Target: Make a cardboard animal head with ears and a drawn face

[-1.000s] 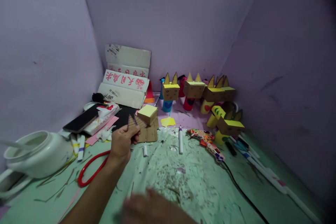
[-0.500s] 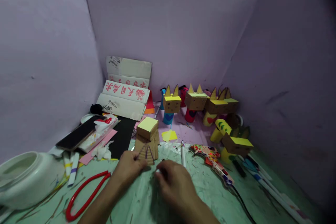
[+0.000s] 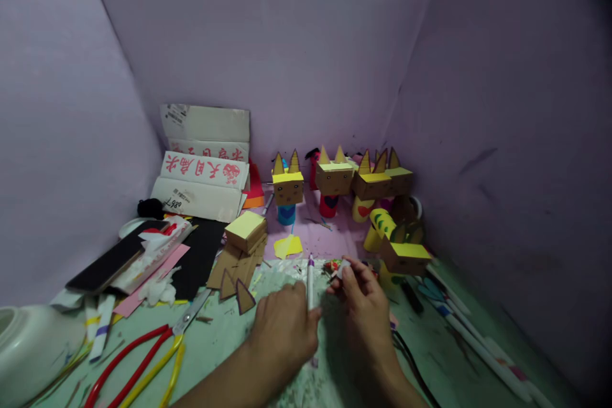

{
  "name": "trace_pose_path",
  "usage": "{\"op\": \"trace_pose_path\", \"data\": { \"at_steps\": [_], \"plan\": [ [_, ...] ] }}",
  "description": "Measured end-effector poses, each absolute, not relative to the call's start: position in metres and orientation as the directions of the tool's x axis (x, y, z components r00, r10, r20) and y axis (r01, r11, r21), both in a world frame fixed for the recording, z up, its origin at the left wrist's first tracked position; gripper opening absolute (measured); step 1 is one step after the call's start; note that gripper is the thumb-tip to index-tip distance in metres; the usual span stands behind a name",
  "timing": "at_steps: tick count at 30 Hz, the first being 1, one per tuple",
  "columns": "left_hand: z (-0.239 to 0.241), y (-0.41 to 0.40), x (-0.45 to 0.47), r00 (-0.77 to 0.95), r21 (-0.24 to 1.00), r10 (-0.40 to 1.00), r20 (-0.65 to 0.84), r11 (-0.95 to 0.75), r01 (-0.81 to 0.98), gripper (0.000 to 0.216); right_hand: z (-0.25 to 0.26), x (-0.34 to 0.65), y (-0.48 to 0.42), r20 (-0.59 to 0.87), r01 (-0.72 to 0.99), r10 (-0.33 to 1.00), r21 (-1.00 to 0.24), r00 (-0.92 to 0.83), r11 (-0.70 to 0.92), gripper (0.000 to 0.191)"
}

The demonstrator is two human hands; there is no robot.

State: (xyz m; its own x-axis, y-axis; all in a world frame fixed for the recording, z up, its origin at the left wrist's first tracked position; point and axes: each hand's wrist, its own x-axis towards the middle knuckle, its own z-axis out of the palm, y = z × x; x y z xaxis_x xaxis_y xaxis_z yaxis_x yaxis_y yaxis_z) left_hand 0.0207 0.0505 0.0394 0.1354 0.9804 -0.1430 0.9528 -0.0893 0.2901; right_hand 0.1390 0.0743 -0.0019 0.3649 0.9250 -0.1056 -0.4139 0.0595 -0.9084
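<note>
My left hand [image 3: 287,322] is curled at a white marker [image 3: 310,284] with a purple band, its thumb across the barrel. My right hand [image 3: 366,303] pinches a small whitish piece [image 3: 343,269], too small to name, above the patterned glue gun [image 3: 331,266], which it mostly hides. Left of my left hand lie two striped cardboard triangles with dark edges, one cardboard triangle [image 3: 245,298] in front of the other cardboard triangle [image 3: 227,285]. Behind them a yellow-topped cardboard box [image 3: 246,233] rests on cardboard pieces [image 3: 229,264].
Cardboard cat figures [image 3: 287,190] stand along the back and right. At the left are red-and-yellow-handled scissors [image 3: 176,328], a phone [image 3: 112,258], a white pot [image 3: 38,347] and folded cardboard [image 3: 205,169]. A black cord [image 3: 414,363] runs at front right; yellow paper [image 3: 288,247] lies mid-table.
The view has turned right. My left hand has let go of the cardboard triangles and moved right to the marker. My right hand has moved right and up with the small whitish piece.
</note>
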Motion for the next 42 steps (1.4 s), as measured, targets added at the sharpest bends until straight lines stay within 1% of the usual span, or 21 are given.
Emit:
{"op": "trace_pose_path", "data": {
  "at_steps": [1,3,7,9,10,12,14,17,21,23,26,29,31,33,37,39,42],
  "plan": [
    [0.039,0.057,0.03,0.112,0.247,0.986,-0.126,-0.079,0.966,0.03,-0.001,0.138,0.074,-0.122,-0.443,0.93,-0.895,0.346,0.047,0.046],
    [0.035,0.069,0.042,0.065,0.217,0.993,-0.096,-0.043,0.975,0.032,0.002,0.137,0.074,-0.149,-0.478,0.941,-0.878,0.305,0.016,0.045],
    [0.027,0.079,0.038,0.03,0.2,0.998,-0.064,-0.017,0.98,0.024,0.006,0.138,0.076,-0.144,-0.489,0.951,-0.872,0.272,0.008,0.045],
    [0.024,0.074,0.021,0.026,0.229,1.0,-0.017,-0.021,0.973,0.025,0.003,0.141,0.077,-0.125,-0.467,0.956,-0.884,0.265,0.013,0.044],
    [0.023,0.069,0.009,0.036,0.281,0.998,0.044,-0.047,0.959,0.025,0.001,0.142,0.078,-0.112,-0.448,0.96,-0.894,0.257,0.016,0.044],
    [0.019,0.057,-0.016,0.074,0.425,0.966,0.248,-0.177,0.887,0.025,-0.006,0.144,0.079,-0.074,-0.419,0.972,-0.908,0.222,0.027,0.043],
    [0.016,0.044,-0.039,0.112,0.479,0.905,0.41,-0.319,0.818,0.022,-0.012,0.144,0.08,-0.039,-0.431,0.988,-0.902,0.152,0.031,0.043],
    [0.014,0.03,-0.057,0.169,0.511,0.856,0.488,-0.437,0.74,0.017,-0.018,0.143,0.08,-0.018,-0.453,0.998,-0.891,0.056,0.009,0.041],
    [0.014,0.023,-0.059,0.184,0.519,0.824,0.536,-0.494,0.697,0.016,-0.017,0.143,0.077,0.005,-0.349,1.0,-0.937,-0.004,0.003,0.041],
    [0.014,0.022,-0.058,0.193,0.517,0.82,0.539,-0.503,0.692,0.017,-0.013,0.144,0.074,0.034,-0.275,0.999,-0.961,-0.02,0.027,0.038],
    [0.015,0.021,-0.058,0.181,0.538,0.838,0.515,-0.48,0.693,0.019,-0.005,0.144,0.071,0.128,-0.158,0.991,-0.98,-0.04,0.12,0.028],
    [0.018,0.02,-0.058,0.182,0.548,0.857,0.481,-0.457,0.701,0.02,0.003,0.144,0.069,0.229,-0.057,0.969,-0.973,-0.089,0.225,0.017],
    [0.021,0.019,-0.058,0.2,0.555,0.877,0.436,-0.438,0.707,0.021,0.008,0.144,0.067,0.281,0.021,0.951,-0.958,-0.132,0.286,0.014],
    [0.023,0.019,-0.058,0.197,0.575,0.899,0.391,-0.406,0.71,0.023,0.012,0.144,0.066,0.314,0.089,0.93,-0.938,-0.188,0.335,0.016],
    [0.027,0.021,-0.059,0.224,0.663,0.932,0.285,-0.36,0.656,0.023,0.012,0.143,0.062,0.318,0.138,0.906,-0.92,-0.279,0.366,0.02],
    [0.027,0.021,-0.06,0.231,0.727,0.955,0.185,-0.291,0.622,0.024,0.01,0.142,0.059,0.286,0.194,0.908,-0.915,-0.307,0.354,0.025],
    [0.026,0.02,-0.059,0.159,0.782,0.986,0.047,-0.136,0.608,0.028,0.007,0.139,0.054,0.245,0.287,0.898,-0.888,-0.366,0.359,0.035]
  ]
}}
